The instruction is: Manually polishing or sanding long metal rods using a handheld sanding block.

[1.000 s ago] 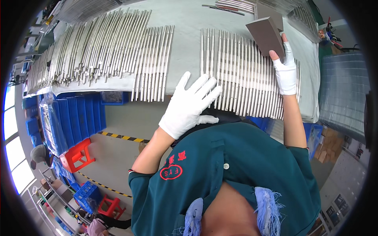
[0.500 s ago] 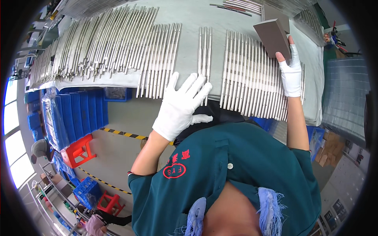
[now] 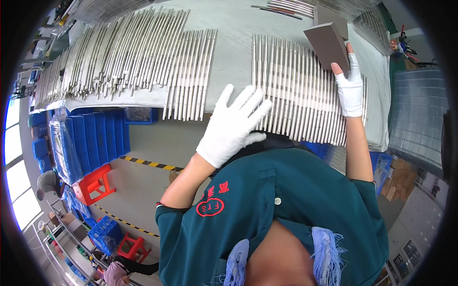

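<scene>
My left hand [image 3: 233, 123], in a white glove, lies spread with its fingertips at the left end of a row of slim silver metal rods [image 3: 296, 95]. Bare fingertips show from the white glove on my right hand [image 3: 350, 90]. Its thumb and fingers grip the lower end of a grey-brown rectangular block [image 3: 328, 45], tilted above the right part of that row. A second grey-brown block [image 3: 332, 23] sits just behind it. Left of a bare strip of the pale table cover [image 3: 232, 57] lies another group of similar rods [image 3: 191, 76].
A large bank of rods [image 3: 124, 52] fills the table's left side. Several thin dark and silver rods [image 3: 281, 12] lie at the back. Blue bins [image 3: 95, 133] and a red stool [image 3: 98, 183] stand at the left. Clear plastic-wrapped stacks [image 3: 420, 114] stand to the right.
My left hand has moved right, and the small separate set of three rods now lies against the right row. My right hand keeps its grip on the block, almost unmoved.
</scene>
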